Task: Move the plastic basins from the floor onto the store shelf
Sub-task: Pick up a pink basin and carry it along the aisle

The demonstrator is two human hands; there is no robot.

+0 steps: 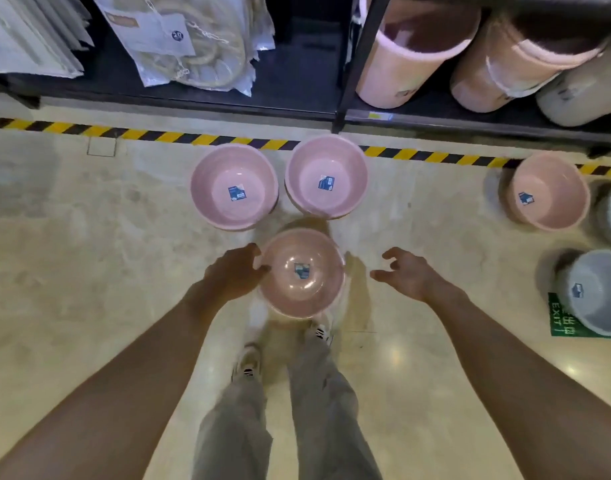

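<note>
Reaching down at the nearest pink basin (302, 271) on the floor (89, 237), just in front of the shoes. Left hand (233, 271) touching its left rim, fingers curled loosely; right hand (402, 271) spread open, off to its right, holding nothing. Two more pink basins (234, 187) (326, 176) side by side just beyond it, near the striped tape (158, 136) below the shelf (262, 98).

Basins counted on a shop floor.
Four pink basins (234, 188) and two grey basins (593, 291) are seen; two hands (233, 271) are shown.
</note>
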